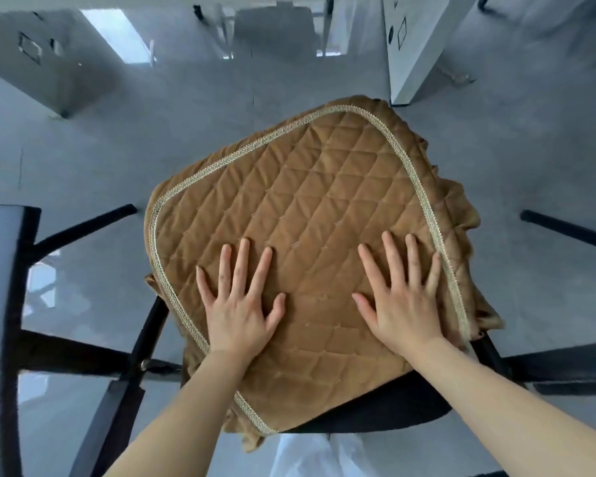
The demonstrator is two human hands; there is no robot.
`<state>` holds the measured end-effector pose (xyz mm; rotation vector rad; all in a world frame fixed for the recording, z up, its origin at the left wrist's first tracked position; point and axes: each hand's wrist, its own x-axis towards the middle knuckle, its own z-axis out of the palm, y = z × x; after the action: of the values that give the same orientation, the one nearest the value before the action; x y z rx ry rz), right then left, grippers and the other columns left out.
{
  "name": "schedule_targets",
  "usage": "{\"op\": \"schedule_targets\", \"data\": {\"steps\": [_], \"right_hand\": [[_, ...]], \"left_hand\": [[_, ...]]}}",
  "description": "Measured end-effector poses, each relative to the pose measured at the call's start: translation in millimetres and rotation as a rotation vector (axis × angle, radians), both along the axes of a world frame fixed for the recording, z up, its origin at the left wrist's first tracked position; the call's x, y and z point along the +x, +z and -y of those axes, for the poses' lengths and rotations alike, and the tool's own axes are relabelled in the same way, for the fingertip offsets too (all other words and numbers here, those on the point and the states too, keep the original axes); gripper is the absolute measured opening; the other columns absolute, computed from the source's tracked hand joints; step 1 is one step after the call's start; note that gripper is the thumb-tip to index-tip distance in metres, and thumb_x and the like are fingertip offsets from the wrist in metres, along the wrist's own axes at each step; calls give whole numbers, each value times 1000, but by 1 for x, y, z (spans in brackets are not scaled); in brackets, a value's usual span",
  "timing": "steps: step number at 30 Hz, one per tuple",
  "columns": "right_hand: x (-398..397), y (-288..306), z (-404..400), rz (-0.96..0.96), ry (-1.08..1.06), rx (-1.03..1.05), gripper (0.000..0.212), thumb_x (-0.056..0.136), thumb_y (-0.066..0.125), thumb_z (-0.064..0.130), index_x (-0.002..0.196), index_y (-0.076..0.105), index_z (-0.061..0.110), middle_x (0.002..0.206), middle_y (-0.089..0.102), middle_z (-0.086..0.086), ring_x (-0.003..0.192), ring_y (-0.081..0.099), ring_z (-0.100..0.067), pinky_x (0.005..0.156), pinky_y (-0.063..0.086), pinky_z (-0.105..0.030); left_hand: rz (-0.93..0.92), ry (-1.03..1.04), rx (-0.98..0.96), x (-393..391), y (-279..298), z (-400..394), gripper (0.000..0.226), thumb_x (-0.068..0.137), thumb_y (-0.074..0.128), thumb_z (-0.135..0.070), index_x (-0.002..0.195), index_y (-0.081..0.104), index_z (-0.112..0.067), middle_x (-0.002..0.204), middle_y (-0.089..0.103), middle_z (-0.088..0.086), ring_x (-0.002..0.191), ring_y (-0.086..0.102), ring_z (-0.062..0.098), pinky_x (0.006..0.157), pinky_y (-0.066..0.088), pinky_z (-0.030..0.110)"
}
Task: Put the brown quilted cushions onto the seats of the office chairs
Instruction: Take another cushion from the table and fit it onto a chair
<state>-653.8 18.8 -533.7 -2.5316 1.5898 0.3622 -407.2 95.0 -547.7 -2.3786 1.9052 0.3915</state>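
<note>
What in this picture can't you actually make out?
- Head view: the chair seat is mostly hidden by the brown cushion.
- The cushion under the left hand and right hand is covered.
- The far chair is blurred.
- The chair at left is cut off by the edge.

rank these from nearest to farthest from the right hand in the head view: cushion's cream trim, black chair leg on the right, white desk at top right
From the right hand:
1. Cream trim, just beside its outer fingers on the cushion.
2. Black chair leg, out to the right on the floor.
3. White desk, far up at top right.
</note>
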Motion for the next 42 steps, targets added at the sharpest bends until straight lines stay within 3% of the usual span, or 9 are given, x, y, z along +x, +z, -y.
{"op": "schedule_targets", "data": {"steps": [4, 9, 15, 17, 20, 28, 33, 37, 42], "right_hand": [[4, 0, 1, 37, -10, 39, 73, 90, 35, 59, 154, 16, 27, 161, 12, -15, 146, 7, -44, 109, 5, -71], [10, 29, 6, -7, -43, 221, 72, 94, 32, 56, 154, 4, 29, 162, -1, -12, 147, -1, -43, 111, 3, -70], [21, 119, 15, -88, -55, 340, 81, 92, 40, 11, 151, -16, 9, 161, 6, -14, 148, -2, -37, 113, 7, -65], [23, 155, 16, -42, -43, 325, 80, 92, 42, 9, 152, -12, 9, 161, 8, -13, 148, 0, -36, 115, 8, -62], [28, 205, 16, 33, 11, 286, 70, 97, 38, 14, 152, -4, 8, 159, 16, -13, 147, 7, -37, 117, 11, -55], [84, 336, 63, 211, 124, 190, 56, 100, 36, 22, 151, 18, 9, 152, 33, -14, 142, 23, -35, 116, 24, -45], [150, 390, 124, 281, 140, 99, 45, 98, 39, 26, 139, 34, 9, 138, 47, -13, 127, 40, -33, 98, 41, -46], [197, 411, 179, 323, 21, 113, 45, 96, 40, 27, 137, 37, 6, 136, 48, -16, 126, 40, -36, 99, 40, -46], [239, 406, 240, 428, -260, 151, 52, 93, 50, 34, 132, 43, 2, 135, 51, -20, 125, 46, -38, 103, 40, -43]], "left_hand": [[49, -14, 51, 4, 2, 3, 75, 89, 31, -65, 156, 15, -35, 165, 12, 2, 152, 9, 28, 116, 8, 62], [-82, 44, 301, 1, 48, 25, 74, 89, 36, -64, 154, 6, -45, 165, -3, -8, 152, -4, 19, 118, 11, 58], [-275, 200, 528, 2, 128, 47, 78, 90, 29, -68, 156, 8, -34, 165, -11, -4, 152, -4, 24, 118, 24, 50], [-316, 292, 472, -8, 167, 40, 72, 95, 45, -40, 157, 9, -29, 165, -11, -2, 152, 3, 26, 116, 27, 50], [-346, 290, 391, -11, 219, 27, 71, 93, 50, -26, 156, 17, -23, 166, -4, -2, 152, 9, 25, 116, 29, 47], [-367, 410, 161, 57, 335, 47, 57, 95, 50, -23, 149, 35, -13, 157, 34, 5, 141, 37, 24, 110, 35, 39], [-360, 515, -31, 142, 387, 89, 40, 95, 53, -19, 134, 52, -8, 136, 55, 13, 121, 53, 32, 95, 43, 39], [-338, 543, -162, 216, 407, 130, 28, 91, 54, -17, 113, 62, -1, 116, 64, 20, 111, 57, 37, 88, 41, 39], [-315, 619, -233, 292, 410, 179, 38, 91, 50, -22, 122, 60, -2, 128, 58, 18, 119, 52, 36, 96, 42, 42]]}}
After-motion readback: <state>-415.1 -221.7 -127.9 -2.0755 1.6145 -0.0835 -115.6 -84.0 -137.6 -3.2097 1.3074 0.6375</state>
